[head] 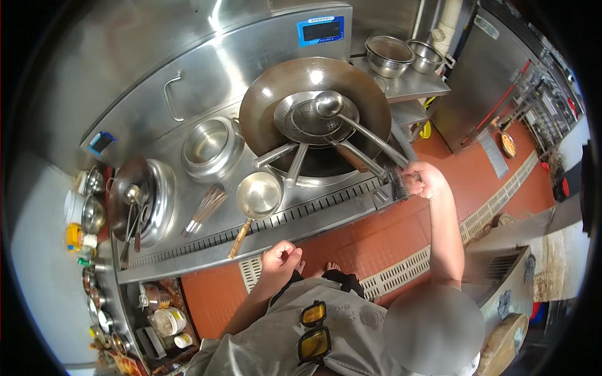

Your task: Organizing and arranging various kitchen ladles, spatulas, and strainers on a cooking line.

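Note:
My right hand (424, 181) is closed around the end of a steel ladle's handle. The bowl of the ladle (329, 104) rests over a round perforated strainer (312, 117) in a large brown wok (263, 98). Several steel tool handles (296, 164) lean over the wok's near rim. Below my right hand, a dark, blurred thing (400, 185) sits at the stove's front edge; I cannot tell what it is. My left hand (282, 257) hangs in front of the stove edge, fingers curled, with nothing visible in it. Closest to it lies a wooden-handled saucepan (258, 196).
A bundled-wire whisk (207, 207) and a steel pot (207, 145) stand left of the saucepan. Farther left, a smaller wok (124, 176) holds ladles. Steel bowls (389, 56) sit on the right-hand shelf (409, 88). Floor drain grates (400, 270) run behind the stove edge.

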A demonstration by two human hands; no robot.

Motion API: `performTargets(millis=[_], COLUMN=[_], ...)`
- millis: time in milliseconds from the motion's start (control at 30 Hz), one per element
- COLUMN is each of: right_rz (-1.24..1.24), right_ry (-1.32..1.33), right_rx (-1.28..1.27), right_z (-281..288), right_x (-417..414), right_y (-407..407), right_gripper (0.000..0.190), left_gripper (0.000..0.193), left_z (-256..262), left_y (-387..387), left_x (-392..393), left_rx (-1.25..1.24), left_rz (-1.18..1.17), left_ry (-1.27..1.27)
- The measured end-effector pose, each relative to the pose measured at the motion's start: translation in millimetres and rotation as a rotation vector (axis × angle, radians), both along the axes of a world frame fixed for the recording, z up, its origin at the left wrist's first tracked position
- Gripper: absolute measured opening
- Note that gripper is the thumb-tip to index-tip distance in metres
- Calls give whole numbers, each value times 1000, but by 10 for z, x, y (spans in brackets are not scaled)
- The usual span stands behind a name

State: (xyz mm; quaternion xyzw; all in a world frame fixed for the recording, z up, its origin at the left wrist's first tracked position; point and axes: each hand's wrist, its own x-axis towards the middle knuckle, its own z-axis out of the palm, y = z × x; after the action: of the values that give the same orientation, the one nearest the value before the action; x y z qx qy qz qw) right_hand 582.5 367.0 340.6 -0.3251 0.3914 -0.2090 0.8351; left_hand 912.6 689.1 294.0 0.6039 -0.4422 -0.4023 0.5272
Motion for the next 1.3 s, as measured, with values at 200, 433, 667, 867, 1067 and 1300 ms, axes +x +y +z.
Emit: performTargets(millis=[200, 433, 667, 867, 1067, 1300], right_rz=[99, -24, -312, -401, -81, 389], right_ry=[-32, 82, 51, 19, 10, 275], right_rx=[117, 22, 8, -56, -7, -230], right_z=[-488, -678, -787, -1139, -1668, -1506], right_x=[-129, -239, -283, -501, -368, 869], right_y=[-516, -758, -610, -145, 487, 1509], right_gripper=[16, 35, 39, 24, 10, 6], left_gripper=[24, 25, 23, 23, 23, 21], left_z=[-77, -657, -607, -614, -600, -642], left_y=[181, 515, 538, 551, 741, 1357], left_x=[-330, -438, -524, -529, -437, -154], left_rx=[-2, -20, -31, 29, 38, 49], left_rz=[114, 294, 340, 336, 371, 419], left_ry=[122, 119, 223, 82, 119, 59])
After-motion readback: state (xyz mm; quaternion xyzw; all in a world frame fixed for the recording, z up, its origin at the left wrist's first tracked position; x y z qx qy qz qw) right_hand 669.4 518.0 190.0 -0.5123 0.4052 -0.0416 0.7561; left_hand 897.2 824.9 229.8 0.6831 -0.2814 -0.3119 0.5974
